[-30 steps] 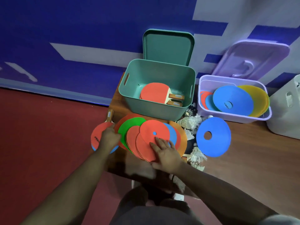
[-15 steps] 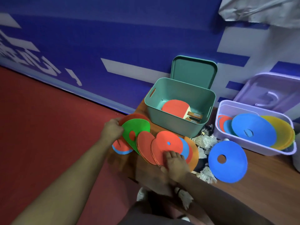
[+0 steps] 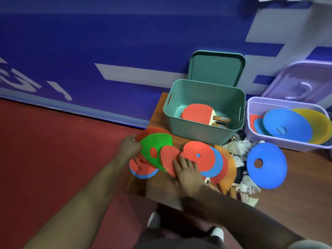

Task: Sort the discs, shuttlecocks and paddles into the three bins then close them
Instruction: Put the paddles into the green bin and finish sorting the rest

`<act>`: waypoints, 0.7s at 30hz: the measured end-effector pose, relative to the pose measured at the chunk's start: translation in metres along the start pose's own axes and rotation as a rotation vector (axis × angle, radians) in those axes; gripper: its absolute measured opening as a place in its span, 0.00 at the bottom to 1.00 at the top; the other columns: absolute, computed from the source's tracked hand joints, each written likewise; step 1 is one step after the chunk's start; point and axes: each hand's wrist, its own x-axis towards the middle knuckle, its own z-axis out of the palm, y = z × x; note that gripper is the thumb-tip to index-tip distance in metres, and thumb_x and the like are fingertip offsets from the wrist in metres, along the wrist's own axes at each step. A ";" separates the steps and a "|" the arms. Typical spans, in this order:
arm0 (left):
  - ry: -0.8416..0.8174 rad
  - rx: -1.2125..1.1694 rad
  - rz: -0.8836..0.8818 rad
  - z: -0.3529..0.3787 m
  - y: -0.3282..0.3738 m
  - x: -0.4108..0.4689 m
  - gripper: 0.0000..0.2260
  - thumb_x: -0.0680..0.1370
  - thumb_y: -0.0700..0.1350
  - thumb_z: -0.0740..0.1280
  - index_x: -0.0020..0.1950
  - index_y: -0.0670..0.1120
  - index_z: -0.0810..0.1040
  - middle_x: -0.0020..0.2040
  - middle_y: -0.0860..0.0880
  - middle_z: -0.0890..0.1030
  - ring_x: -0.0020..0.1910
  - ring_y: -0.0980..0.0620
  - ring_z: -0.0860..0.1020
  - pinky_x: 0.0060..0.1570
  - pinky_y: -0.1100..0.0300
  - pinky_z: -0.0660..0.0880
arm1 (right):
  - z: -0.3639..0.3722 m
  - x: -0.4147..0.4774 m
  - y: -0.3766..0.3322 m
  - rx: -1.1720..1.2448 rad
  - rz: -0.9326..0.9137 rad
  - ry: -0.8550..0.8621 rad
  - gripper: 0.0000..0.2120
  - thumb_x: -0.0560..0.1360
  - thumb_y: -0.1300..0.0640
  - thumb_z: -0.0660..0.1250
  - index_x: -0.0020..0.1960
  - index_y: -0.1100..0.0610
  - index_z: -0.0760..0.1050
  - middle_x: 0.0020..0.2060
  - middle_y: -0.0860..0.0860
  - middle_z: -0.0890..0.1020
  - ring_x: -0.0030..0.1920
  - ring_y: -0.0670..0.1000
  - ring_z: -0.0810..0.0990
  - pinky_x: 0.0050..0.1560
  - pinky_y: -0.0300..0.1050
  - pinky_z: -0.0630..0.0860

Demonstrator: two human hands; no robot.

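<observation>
Left hand (image 3: 129, 147) grips the raised edge of the green disc (image 3: 156, 150), tilting it at the worktop's (image 3: 303, 180) left edge. Under it: a red paddle (image 3: 142, 167) overhanging that edge. Right hand (image 3: 188, 170) open, flat, fingers spread on the fanned red discs (image 3: 198, 155) near the front edge. Blue disc (image 3: 266, 165) lies alone to the right, shuttlecocks (image 3: 239, 148) between. Green bin (image 3: 203, 130) at the back, lid off, holds paddles (image 3: 196, 112). Purple bin (image 3: 287, 141), back right, holds discs (image 3: 287, 124).
</observation>
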 end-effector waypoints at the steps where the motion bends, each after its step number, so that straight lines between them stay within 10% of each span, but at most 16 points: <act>1: -0.017 0.006 0.004 -0.005 -0.003 0.009 0.12 0.67 0.34 0.65 0.48 0.42 0.81 0.40 0.39 0.83 0.37 0.44 0.82 0.40 0.52 0.80 | -0.001 0.002 -0.002 0.019 0.051 0.021 0.37 0.64 0.45 0.71 0.69 0.59 0.71 0.66 0.61 0.74 0.59 0.64 0.78 0.57 0.59 0.76; 9: -0.207 -0.198 0.028 -0.070 -0.026 0.049 0.11 0.69 0.29 0.63 0.44 0.42 0.78 0.37 0.43 0.80 0.30 0.48 0.77 0.28 0.61 0.76 | -0.010 0.007 -0.027 0.194 0.377 0.083 0.33 0.74 0.47 0.51 0.78 0.54 0.55 0.72 0.58 0.66 0.67 0.62 0.69 0.61 0.57 0.72; 16: -0.259 -0.328 -0.103 -0.121 -0.070 0.067 0.11 0.73 0.27 0.61 0.44 0.42 0.75 0.28 0.47 0.80 0.25 0.52 0.78 0.19 0.65 0.72 | -0.003 0.028 -0.053 0.129 0.462 -0.003 0.29 0.76 0.49 0.59 0.76 0.47 0.58 0.64 0.57 0.69 0.64 0.61 0.69 0.60 0.54 0.69; 21: -0.285 -0.330 -0.087 -0.127 -0.092 0.068 0.07 0.74 0.30 0.64 0.43 0.41 0.74 0.23 0.52 0.79 0.25 0.54 0.78 0.35 0.61 0.73 | 0.017 0.034 -0.060 0.120 0.460 -0.100 0.33 0.71 0.41 0.66 0.74 0.46 0.62 0.63 0.58 0.68 0.64 0.62 0.67 0.62 0.54 0.67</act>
